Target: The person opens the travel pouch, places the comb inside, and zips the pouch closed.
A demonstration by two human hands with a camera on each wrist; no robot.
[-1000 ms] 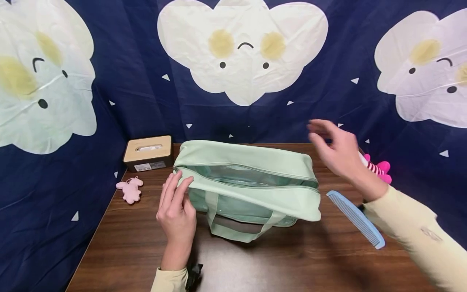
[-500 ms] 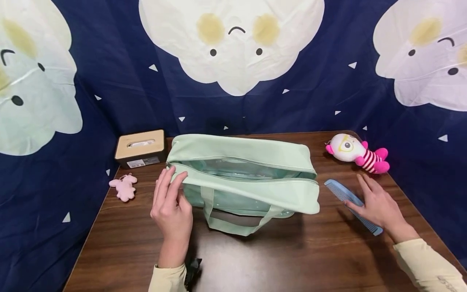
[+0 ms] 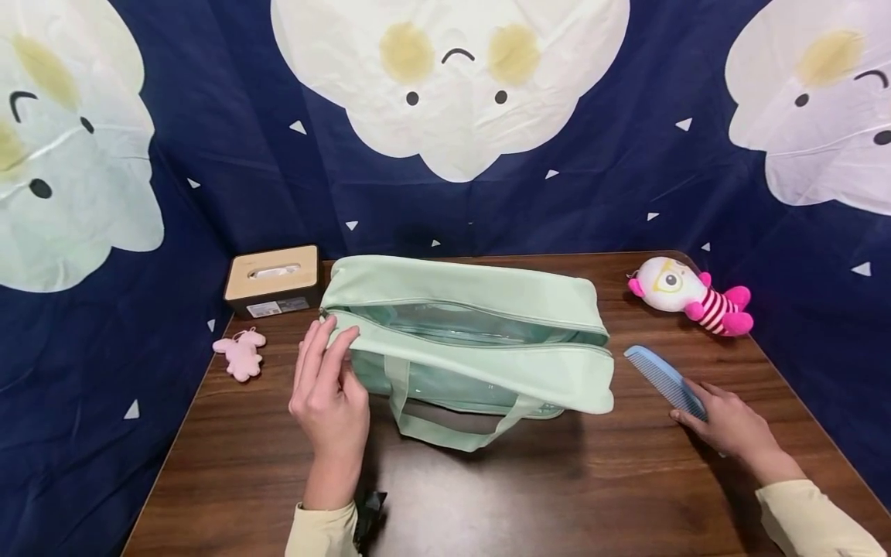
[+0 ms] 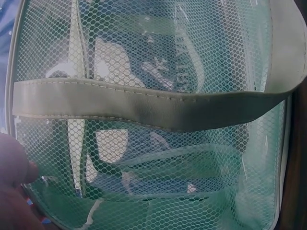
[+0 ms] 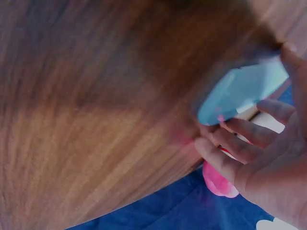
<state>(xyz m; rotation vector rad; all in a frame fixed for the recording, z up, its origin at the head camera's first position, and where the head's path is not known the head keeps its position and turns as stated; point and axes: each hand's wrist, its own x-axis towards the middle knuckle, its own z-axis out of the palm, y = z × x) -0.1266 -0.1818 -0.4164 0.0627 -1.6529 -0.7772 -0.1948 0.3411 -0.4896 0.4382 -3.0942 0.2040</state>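
Note:
A mint-green zip bag (image 3: 480,363) with clear panels stands mid-table in the head view, its top zipper undone. My left hand (image 3: 330,410) holds the bag's left end, fingertips on the top edge by the zipper. The left wrist view shows the bag's strap handle (image 4: 177,110) across a clear mesh-patterned panel, and part of my left hand (image 4: 14,177) at the edge. Right of the bag, my right hand (image 3: 738,429) grips a light blue comb (image 3: 654,373) by its near end. In the right wrist view the comb (image 5: 240,93) looks blurred beside my fingers.
A white-headed plush toy (image 3: 689,294) with pink limbs and a striped body lies at the back right. At the left are a wood-topped tissue box (image 3: 273,280) and a small pink plush (image 3: 241,356). A dark blue curtain (image 3: 230,209) borders the brown table (image 3: 487,495).
My right hand has come down from beside the bag's back right to the comb and now grips it. The left hand stays at the bag's left end. The head view has shifted slightly.

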